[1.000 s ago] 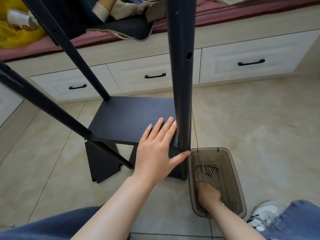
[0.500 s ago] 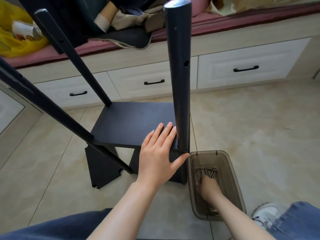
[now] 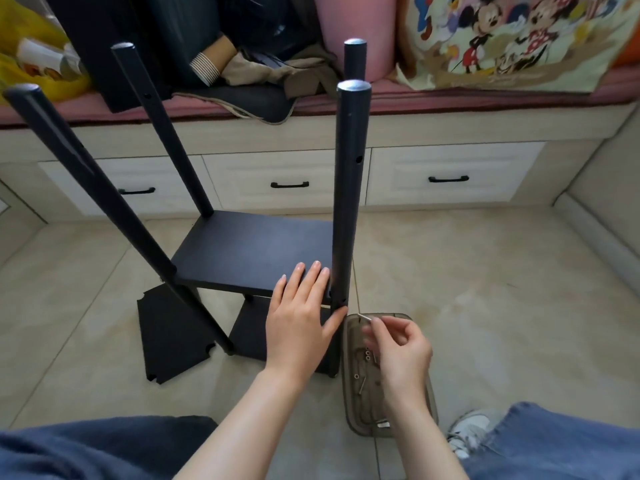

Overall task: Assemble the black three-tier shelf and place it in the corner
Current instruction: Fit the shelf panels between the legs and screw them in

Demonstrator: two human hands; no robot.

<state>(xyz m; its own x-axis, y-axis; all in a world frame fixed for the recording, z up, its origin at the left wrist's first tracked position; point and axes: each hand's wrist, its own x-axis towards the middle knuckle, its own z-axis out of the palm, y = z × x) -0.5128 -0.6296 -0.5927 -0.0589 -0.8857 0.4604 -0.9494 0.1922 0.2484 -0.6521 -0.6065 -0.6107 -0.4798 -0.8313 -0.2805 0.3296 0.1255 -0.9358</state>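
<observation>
Partly built black shelf [image 3: 252,251] stands on the tiled floor [image 3: 485,289] before a white drawer unit [image 3: 450,174], posts pointing up. Left hand [image 3: 301,320] lies flat on the board's near edge, fingers straight, thumb against the near-right post [image 3: 348,188]. Right hand [image 3: 401,348] hovers over the brown tray [image 3: 349,393], thumb and forefinger pinching a small metal screw [image 3: 364,317], other fingers loosely curled. A loose panel [image 3: 169,337] lies beside the shelf.
</observation>
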